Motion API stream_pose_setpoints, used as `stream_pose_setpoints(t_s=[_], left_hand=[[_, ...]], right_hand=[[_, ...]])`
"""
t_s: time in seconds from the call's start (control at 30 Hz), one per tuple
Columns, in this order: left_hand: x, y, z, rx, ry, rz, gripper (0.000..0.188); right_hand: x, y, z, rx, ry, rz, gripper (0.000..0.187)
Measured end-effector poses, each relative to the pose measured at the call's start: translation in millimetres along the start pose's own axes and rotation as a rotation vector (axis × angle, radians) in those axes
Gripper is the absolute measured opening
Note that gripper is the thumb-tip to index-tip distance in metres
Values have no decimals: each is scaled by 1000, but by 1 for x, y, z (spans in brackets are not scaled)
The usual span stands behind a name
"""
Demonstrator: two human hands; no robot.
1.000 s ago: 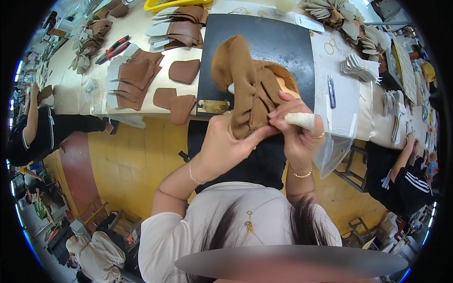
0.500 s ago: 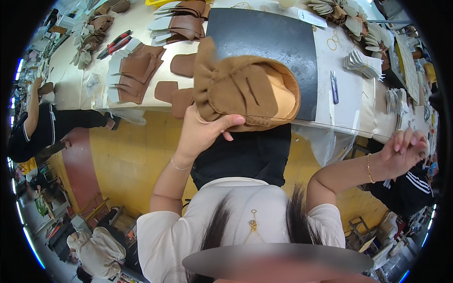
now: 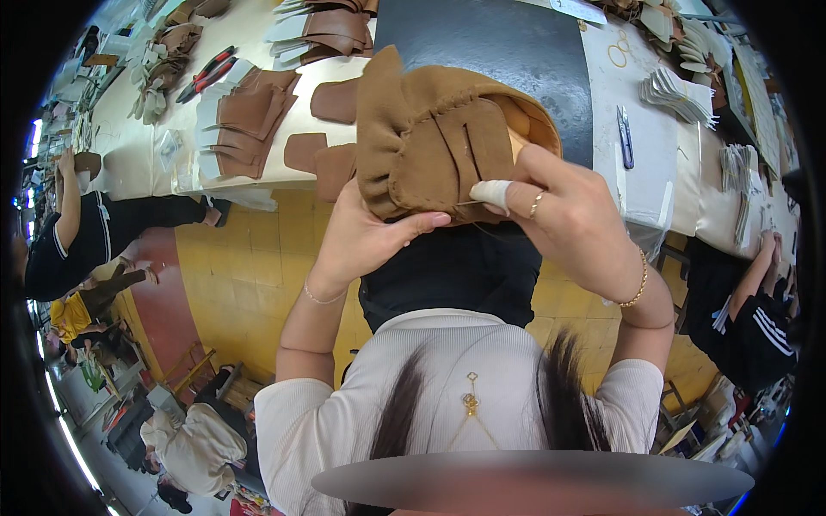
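A brown suede moccasin (image 3: 422, 163) with a gathered, stitched toe seam and a slotted strap hangs above the table's near edge. Its tan inside shows at the right. My left hand (image 3: 361, 232) is closed on its lower left side, thumb lying along the seam. At the lower right of the seam, my right hand (image 3: 572, 206) is pinched shut, with white tape round one finger. A thin needle (image 3: 467, 203) shows as a small sliver at those fingertips, mostly hidden.
Brown leather pieces (image 3: 249, 116) lie stacked at the left beside red-handled pliers (image 3: 206, 73). Under the moccasin is a black mat (image 3: 490, 47). A blue craft knife (image 3: 625, 138) and white cut pieces (image 3: 680, 95) lie to the right. Other people work on both sides.
My right hand has come in from far right, where a thread stretched toward it, to the moccasin's seam. The moccasin has tilted and shifted slightly; my left hand keeps its hold.
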State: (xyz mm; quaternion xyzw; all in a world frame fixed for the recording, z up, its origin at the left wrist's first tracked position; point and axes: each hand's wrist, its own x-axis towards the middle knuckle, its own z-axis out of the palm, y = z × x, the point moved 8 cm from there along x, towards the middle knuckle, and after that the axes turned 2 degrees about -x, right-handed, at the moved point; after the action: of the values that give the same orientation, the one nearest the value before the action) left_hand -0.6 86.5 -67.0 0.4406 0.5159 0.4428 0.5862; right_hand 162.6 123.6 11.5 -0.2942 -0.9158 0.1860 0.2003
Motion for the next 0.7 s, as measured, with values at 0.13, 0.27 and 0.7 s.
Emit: stream_pose_setpoints(t_s=[0.13, 0.27, 0.7], left_hand=[[2, 0, 1, 49, 12, -16, 42], [3, 2, 1, 54, -4, -5, 45], [0, 6, 7, 131, -14, -15, 32]], right_hand=[[5, -9, 0, -88, -18, -114, 16], [8, -11, -1, -75, -14, -127, 16], [17, -33, 5, -176, -108, -213, 10]])
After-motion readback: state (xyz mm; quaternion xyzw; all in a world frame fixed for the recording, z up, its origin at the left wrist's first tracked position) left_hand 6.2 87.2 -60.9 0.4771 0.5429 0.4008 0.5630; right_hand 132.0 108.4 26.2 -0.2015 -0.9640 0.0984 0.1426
